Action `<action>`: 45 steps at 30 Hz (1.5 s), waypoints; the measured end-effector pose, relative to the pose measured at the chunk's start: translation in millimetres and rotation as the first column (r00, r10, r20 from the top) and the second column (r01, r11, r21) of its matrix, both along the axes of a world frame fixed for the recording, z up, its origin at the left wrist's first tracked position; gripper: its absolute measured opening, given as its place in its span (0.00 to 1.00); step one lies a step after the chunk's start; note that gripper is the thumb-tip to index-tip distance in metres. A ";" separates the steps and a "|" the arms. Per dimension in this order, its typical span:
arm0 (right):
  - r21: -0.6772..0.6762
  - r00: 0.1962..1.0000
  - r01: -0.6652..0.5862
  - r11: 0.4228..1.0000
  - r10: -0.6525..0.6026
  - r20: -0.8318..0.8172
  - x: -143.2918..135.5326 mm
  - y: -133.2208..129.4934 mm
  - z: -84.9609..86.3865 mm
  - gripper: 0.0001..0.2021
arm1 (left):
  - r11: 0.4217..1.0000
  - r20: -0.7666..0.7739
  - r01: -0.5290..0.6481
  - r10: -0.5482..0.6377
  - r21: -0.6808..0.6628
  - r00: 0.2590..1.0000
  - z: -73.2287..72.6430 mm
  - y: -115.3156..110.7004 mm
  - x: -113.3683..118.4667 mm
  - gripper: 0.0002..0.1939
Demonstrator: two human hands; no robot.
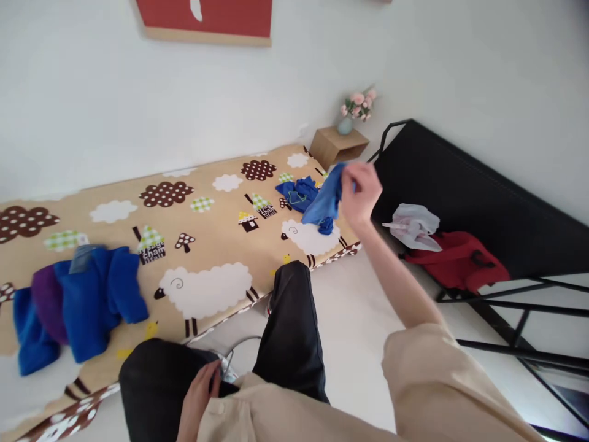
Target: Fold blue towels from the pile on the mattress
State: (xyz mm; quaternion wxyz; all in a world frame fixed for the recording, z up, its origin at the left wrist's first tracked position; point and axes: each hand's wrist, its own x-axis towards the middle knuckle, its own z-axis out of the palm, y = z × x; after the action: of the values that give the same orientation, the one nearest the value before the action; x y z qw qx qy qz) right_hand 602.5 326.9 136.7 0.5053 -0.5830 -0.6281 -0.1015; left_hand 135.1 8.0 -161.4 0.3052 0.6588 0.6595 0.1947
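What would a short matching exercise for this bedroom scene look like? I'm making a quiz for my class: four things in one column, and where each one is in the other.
Things:
1. blue cloth
2. red bag
3. flower vase
4. blue and purple fleece pile

Places:
A. on the small wooden shelf
B. on the mattress, at its near left part
C. on the black frame
D. held in the right hand

Pairs: 1-D, 2-C, 3-A, 4-B

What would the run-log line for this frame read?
right hand: lifting blue cloth off patterned mat | left hand: resting on lap | nearby: blue garment pile, red bag
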 end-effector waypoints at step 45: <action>-0.004 0.081 -0.774 0.633 0.093 -0.992 -208.3 -315.4 -129.9 0.14 | 0.975 0.058 -0.005 -0.008 0.224 0.998 99.2 18.0 -30.5 0.17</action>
State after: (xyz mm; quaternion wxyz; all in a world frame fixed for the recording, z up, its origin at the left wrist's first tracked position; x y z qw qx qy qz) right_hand 394.3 11.4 6.8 0.5844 -0.3988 -0.3392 0.6199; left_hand 104.6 26.1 -62.2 0.2484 0.6835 0.6236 0.2868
